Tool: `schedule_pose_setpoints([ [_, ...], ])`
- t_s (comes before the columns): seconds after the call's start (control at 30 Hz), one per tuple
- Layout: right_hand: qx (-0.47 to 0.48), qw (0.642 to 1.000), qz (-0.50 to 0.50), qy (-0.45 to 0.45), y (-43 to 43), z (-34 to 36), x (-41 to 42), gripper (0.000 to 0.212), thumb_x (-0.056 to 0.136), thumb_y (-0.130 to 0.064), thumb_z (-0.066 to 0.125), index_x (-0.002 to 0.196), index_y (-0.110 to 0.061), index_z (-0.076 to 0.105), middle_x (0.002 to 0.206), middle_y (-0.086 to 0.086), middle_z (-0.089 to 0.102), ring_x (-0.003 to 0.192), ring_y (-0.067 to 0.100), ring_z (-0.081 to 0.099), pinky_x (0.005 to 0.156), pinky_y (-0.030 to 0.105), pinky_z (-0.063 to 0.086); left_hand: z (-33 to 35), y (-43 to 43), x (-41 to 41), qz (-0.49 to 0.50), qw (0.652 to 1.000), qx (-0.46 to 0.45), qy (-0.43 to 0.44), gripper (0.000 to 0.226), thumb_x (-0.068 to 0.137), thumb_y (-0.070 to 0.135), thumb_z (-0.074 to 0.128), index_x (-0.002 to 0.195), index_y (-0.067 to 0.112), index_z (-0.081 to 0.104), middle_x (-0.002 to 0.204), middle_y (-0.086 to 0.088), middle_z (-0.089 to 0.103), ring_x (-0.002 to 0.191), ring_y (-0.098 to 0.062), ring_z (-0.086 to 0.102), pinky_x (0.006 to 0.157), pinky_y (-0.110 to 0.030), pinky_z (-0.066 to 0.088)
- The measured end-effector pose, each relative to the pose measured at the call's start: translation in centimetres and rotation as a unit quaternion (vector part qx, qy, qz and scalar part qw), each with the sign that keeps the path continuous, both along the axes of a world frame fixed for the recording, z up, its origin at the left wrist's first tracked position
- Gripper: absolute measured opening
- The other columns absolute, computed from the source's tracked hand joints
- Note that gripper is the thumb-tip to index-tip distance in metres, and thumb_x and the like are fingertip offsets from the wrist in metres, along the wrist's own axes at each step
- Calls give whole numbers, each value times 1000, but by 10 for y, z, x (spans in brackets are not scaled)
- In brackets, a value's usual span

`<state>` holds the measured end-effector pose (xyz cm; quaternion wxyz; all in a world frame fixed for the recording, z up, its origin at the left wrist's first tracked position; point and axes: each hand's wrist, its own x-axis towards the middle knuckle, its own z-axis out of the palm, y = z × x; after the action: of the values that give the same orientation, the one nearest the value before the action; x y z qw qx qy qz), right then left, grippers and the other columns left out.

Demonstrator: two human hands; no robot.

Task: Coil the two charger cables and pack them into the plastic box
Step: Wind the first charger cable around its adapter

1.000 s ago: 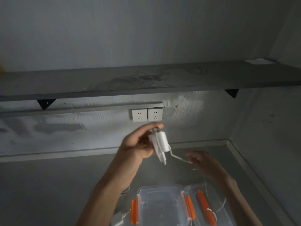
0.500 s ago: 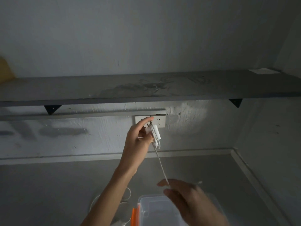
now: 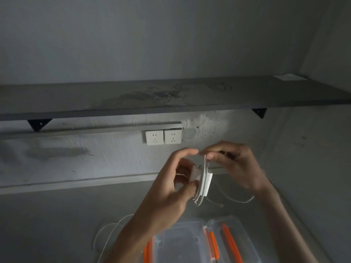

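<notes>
Two charger cables are in view, and only one is in the hands. The left hand (image 3: 167,188) is curled round the white charger block (image 3: 196,173), thumb on its near face and fingers behind, holding it up in front of the wall sockets (image 3: 163,136) and well above the table (image 3: 47,224). The first cable (image 3: 206,184) is already wrapped in several flat turns round the block. The right hand (image 3: 235,164) pinches one strand between thumb and forefinger just above the block, its other fingers loosely bent. A loose tail (image 3: 243,201) sags below the right wrist. The cord looks thin, light and limp, so it should bend without effort but will probably spring out of its turns once tension goes. It seems best held close to the block, where each new turn can be laid snug against the last. The block is small, rigid and smooth-sided, so a grip across its flat faces that also traps the turns under the thumb seems safest. The second cable (image 3: 103,232) lies in loose loops on the table, beside the left forearm and untouched. The clear plastic box (image 3: 180,242) with orange clasps (image 3: 147,251) sits open below the hands, its lid (image 3: 237,230) lying beside it; it appears light and may slide if pushed.
</notes>
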<state>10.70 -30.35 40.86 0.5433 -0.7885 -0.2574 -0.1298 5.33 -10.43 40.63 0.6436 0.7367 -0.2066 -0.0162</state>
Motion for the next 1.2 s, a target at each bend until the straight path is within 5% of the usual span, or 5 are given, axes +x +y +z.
schedule_pose_setpoints([
  [0.17, 16, 994, -19, 103, 34, -60, -12, 37, 98, -36, 52, 69, -21, 69, 53, -13, 56, 49, -2, 46, 52, 19, 38, 0, 1, 19, 64, 985, -143, 65, 41, 81, -5, 62, 114, 20, 64, 96, -6, 68, 92, -21, 66, 77, -27, 54],
  [0.3, -55, 991, -51, 109, 54, -81, -46, 23, 96, -37, 52, 117, -43, 60, 60, -8, 65, 43, 2, 51, 53, 15, 43, -14, -1, 46, 162, 936, -267, 163, 36, 87, -13, 53, 115, 8, 62, 94, -11, 73, 87, -23, 70, 76, -33, 55],
  [0.5, -233, 968, -88, 11, 41, -50, -65, 15, 93, -41, 54, 105, -41, 62, 74, -18, 68, 62, -1, 64, 62, 18, 52, -42, -4, 53, 268, 952, -120, 93, 31, 89, 2, 62, 114, 20, 61, 96, -4, 68, 87, -17, 67, 72, -18, 54],
  [0.73, -226, 911, -189, -288, 0, 13, -36, 17, 92, -31, 62, 90, -25, 78, 83, -9, 76, 72, 14, 71, 53, 34, 54, -32, -9, 17, 95, 994, 9, -52, 35, 83, 8, 65, 117, 18, 63, 98, -4, 68, 93, -19, 66, 83, -27, 53],
  [1.2, -216, 951, -54, -213, 2, 10, -78, 6, 83, -21, 73, 83, -27, 74, 84, -18, 67, 75, 3, 63, 64, 27, 51, 18, 2, 45, 130, 965, -147, 171, 35, 88, -10, 52, 116, 7, 65, 83, -7, 61, 64, -9, 67, 63, -26, 55],
])
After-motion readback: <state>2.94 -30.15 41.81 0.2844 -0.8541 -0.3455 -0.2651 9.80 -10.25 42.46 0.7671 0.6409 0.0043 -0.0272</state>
